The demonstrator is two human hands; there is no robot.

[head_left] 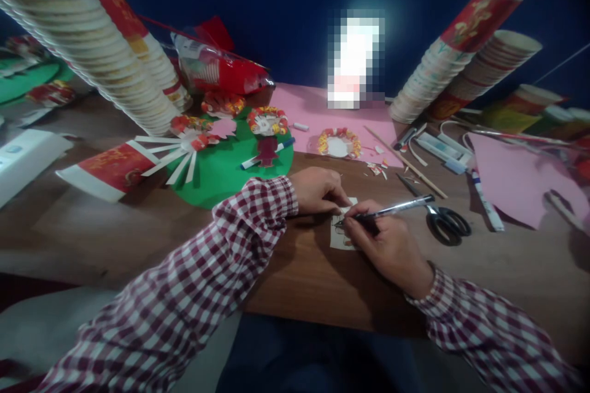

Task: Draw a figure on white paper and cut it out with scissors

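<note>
My right hand is closed round a pen, whose tip rests on a small piece of pale paper with drawn lines on it. My left hand reaches in from the left, fingers bent together and pressed on the upper edge of that paper, holding it against the wooden table. Part of the paper is hidden under both hands. Black-handled scissors lie just right of my right hand. Beyond my hands, a ring-shaped paper piece with red and yellow curls rests on pink paper.
Tall stacks of paper cups stand at the left and right. A green sheet carries paper figures and a marker. A cut cup, a wooden stick, another marker and a lit phone-like screen surround the work.
</note>
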